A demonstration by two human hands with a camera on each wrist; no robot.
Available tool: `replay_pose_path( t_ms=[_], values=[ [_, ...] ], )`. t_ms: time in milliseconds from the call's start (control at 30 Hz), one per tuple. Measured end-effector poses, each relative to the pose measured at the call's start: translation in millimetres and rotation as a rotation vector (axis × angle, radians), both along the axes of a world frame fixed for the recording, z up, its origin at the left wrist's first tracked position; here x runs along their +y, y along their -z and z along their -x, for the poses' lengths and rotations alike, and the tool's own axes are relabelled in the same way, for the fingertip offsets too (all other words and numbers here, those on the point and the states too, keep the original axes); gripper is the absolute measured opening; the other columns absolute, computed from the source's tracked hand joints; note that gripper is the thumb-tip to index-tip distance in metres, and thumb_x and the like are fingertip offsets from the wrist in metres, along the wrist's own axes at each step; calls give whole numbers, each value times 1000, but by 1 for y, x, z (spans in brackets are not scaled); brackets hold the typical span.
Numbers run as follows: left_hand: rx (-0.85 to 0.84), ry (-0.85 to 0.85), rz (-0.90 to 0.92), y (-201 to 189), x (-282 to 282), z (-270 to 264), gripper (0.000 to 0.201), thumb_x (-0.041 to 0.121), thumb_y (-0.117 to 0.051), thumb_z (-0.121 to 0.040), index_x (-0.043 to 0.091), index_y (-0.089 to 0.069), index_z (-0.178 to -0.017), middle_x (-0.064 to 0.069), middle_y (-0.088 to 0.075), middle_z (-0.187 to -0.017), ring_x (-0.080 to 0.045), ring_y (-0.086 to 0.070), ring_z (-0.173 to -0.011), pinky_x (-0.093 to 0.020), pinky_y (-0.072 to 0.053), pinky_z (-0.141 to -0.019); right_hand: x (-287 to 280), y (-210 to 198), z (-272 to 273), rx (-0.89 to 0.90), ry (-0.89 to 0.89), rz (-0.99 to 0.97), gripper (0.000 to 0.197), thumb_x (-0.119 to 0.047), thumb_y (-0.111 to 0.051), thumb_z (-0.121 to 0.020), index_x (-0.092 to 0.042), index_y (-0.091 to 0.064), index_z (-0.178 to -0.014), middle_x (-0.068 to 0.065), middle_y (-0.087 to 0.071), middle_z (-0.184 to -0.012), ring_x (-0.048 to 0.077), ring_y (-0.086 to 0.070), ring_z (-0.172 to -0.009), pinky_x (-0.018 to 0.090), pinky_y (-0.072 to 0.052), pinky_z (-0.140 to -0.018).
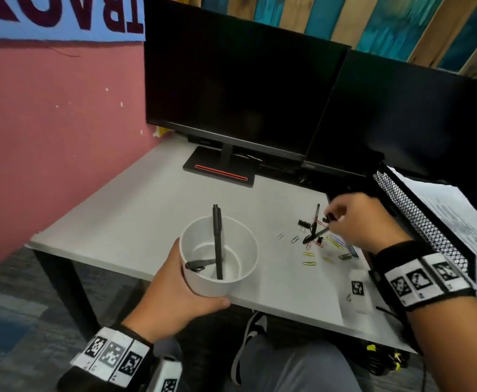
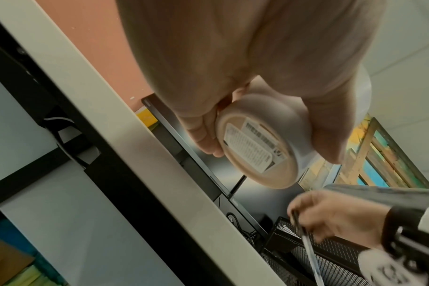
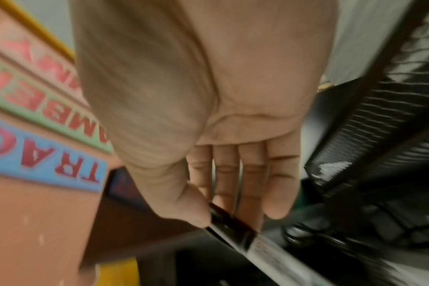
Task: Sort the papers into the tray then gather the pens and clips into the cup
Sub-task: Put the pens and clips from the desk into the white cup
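Observation:
My left hand (image 1: 176, 281) grips a white cup (image 1: 240, 250) at the desk's front edge. Two black pens (image 1: 217, 239) stand inside it. The left wrist view shows the cup's labelled underside (image 2: 255, 149) with my fingers (image 2: 203, 135) wrapped round its wall. To the right, my right hand (image 1: 334, 221) pinches a black pen (image 1: 318, 233) between thumb and fingers over the clip pile. The same pinched pen (image 3: 229, 225) fills the blurred right wrist view. Another black pen (image 1: 316, 214) lies beside it. Coloured paper clips (image 1: 309, 254) and a black binder clip (image 1: 303, 223) lie scattered on the desk.
A black mesh tray (image 1: 418, 222) holding papers (image 1: 455, 210) stands at the right edge, close behind my right hand. Two dark monitors (image 1: 231, 89) line the back of the white desk (image 1: 124, 199). A small tagged white block (image 1: 357, 287) sits near the front right.

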State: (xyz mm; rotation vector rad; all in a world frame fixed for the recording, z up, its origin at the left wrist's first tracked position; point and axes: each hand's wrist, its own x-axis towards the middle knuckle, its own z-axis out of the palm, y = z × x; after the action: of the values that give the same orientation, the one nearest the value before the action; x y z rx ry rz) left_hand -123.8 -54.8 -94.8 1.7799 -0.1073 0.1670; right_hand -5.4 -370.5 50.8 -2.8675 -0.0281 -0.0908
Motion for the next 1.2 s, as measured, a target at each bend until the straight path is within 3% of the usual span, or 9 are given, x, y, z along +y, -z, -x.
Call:
replay_pose_path(
  t_ms=[100,200,367,533,700,867,967,1067,1200],
  values=[
    [6,-5,12,2,1,-1,100,15,-105,-51,24,-56,-138,8,-75,-124,-9,-71,-117,-34,-58,-99,30,-42,15,-159,-137,-485,27,1,-76,-87,-26,-78,-95,1,-75,-86,14,-69,-72,24,-57,-62],
    [2,-5,22,5,4,-2,101,21,-106,-47,25,-57,-136,10,-75,-124,-6,-71,-117,-28,-56,-98,62,-66,39,-196,-383,-904,29,11,-72,-89,-17,-78,-96,18,-78,-91,20,-74,-80,26,-63,-66],
    [-14,-10,54,6,6,-2,102,32,-105,-44,25,-59,-135,8,-76,-124,-7,-71,-117,-28,-56,-98,102,-62,54,-64,-580,-1188,26,8,-73,-81,-11,-76,-99,21,-74,-90,28,-76,-84,33,-63,-68],
    [-46,-21,42,3,9,-4,100,36,-104,-44,27,-60,-134,9,-75,-124,-7,-71,-117,-30,-55,-97,110,-44,46,23,-515,-1062,32,9,-77,-86,-15,-77,-108,11,-80,-103,25,-78,-100,39,-66,-84],
    [-25,-31,50,5,20,-10,97,41,-105,-48,19,-64,-133,2,-77,-121,-14,-73,-114,-42,-59,-100,66,-15,4,-64,-176,-928,21,-4,-79,-91,-20,-78,-104,7,-80,-103,21,-77,-103,43,-65,-89],
    [-46,-78,24,3,24,-12,102,45,-102,-46,24,-62,-137,9,-76,-122,-8,-71,-114,-36,-58,-97,8,46,-37,63,56,-314,26,-7,-75,-93,-16,-77,-118,0,-74,-118,20,-68,-116,28,-50,-93],
    [-33,-91,10,1,25,-12,102,43,-103,-48,25,-60,-138,8,-75,-122,-11,-72,-113,-44,-61,-94,-5,70,-51,163,11,70,38,-1,-67,-94,-18,-74,-128,3,-69,-132,27,-65,-124,33,-52,-101],
    [-9,-96,12,0,25,-12,99,41,-104,-50,24,-60,-137,4,-76,-118,-18,-74,-105,-52,-64,-85,-3,78,-64,204,-50,296,39,2,-66,-85,-29,-77,-106,1,-71,-121,26,-68,-114,32,-57,-94],
    [0,-102,18,1,28,-12,99,42,-105,-50,22,-61,-136,4,-76,-117,-19,-75,-106,-54,-65,-83,6,85,-76,199,-53,385,34,1,-69,-86,-32,-76,-91,0,-75,-112,20,-69,-96,31,-61,-90]
  ],
)
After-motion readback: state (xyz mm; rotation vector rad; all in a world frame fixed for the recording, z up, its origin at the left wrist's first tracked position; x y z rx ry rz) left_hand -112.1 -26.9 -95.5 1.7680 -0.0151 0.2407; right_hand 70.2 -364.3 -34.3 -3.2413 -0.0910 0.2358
